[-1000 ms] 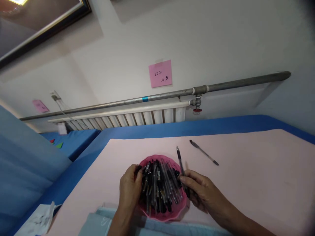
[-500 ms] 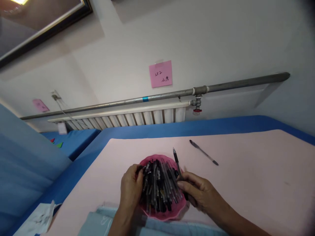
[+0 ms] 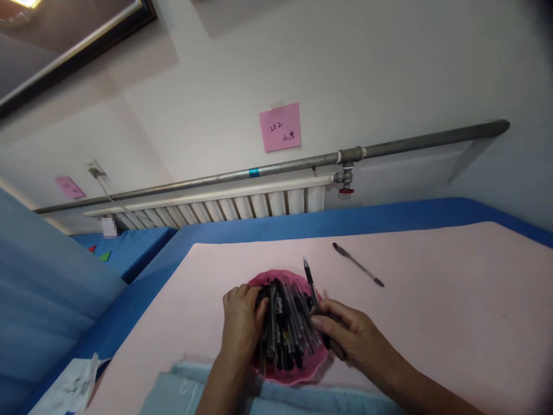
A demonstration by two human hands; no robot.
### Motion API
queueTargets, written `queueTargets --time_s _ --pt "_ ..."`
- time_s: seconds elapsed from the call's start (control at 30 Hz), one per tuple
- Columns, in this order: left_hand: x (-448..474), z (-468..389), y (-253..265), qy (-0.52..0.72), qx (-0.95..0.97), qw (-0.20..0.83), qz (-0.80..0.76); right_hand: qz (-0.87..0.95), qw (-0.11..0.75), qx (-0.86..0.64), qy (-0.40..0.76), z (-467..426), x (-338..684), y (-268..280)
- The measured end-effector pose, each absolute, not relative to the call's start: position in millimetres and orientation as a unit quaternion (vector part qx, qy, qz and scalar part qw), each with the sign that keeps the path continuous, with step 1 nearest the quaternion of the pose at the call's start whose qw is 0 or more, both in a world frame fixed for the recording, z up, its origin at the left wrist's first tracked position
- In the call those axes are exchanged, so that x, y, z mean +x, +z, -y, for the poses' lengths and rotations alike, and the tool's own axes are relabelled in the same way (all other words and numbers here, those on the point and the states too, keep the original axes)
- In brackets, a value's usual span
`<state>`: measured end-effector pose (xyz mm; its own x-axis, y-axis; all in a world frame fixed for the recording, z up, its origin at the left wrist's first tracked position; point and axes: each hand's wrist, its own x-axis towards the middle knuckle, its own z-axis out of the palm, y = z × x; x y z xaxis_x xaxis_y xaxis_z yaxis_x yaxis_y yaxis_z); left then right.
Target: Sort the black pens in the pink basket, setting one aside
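A pink scalloped basket (image 3: pixel 287 377) is heaped with several pens and clear pen barrels (image 3: pixel 285 328), many with black parts. My left hand (image 3: pixel 242 317) reaches over the basket's left rim, its fingers bent among the dark pen parts; what they grip is hidden. In my right hand (image 3: pixel 345 328) an uncapped pen (image 3: pixel 310 279) is pinched between thumb and fingers, its metal tip pointing up and away, at the basket's right side. Farther back on the pink sheet lies a capped pen (image 3: pixel 358 265), apart from both hands.
The pink sheet (image 3: pixel 440 305) covers a blue padded table (image 3: pixel 259 229) against the wall. Folded light-blue cloth (image 3: pixel 173 392) lies at the near edge. A radiator (image 3: pixel 242 204), a pipe (image 3: pixel 410 144) and a red-handled valve (image 3: pixel 346 191) run behind. A blue curtain (image 3: pixel 52 300) hangs at left.
My left hand has moved right and farther over the pens in the basket. The right hand keeps the pen in nearly the same place. The view has shifted slightly.
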<state>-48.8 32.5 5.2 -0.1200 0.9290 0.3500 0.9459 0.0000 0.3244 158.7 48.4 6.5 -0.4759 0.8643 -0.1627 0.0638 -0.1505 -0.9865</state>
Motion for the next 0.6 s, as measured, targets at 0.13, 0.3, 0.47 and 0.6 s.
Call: queueTargets --time_s 0.13,0.3,0.47,0.6 --pt "-48.5 -30.2 7.9 -0.298 -0.624 -0.029 0.722 0.579 0.309 -0.403 0.638 -49.3 158.9 8.4" --pt "-51.1 -22.5 15.7 -0.523 -0.441 -0.265 0.679 0.62 0.276 -0.411 0.609 -43.0 160.2 13.3" --pt "-44.0 -16.7 28.8 -0.676 -0.251 -0.502 0.478 0.708 0.19 -0.376 0.567 -29.7 156.9 11.0" --pt "-30.0 -14.6 31.8 -0.666 -0.198 -0.602 0.394 0.739 0.188 -0.348 0.545 -25.8 154.3 7.9"
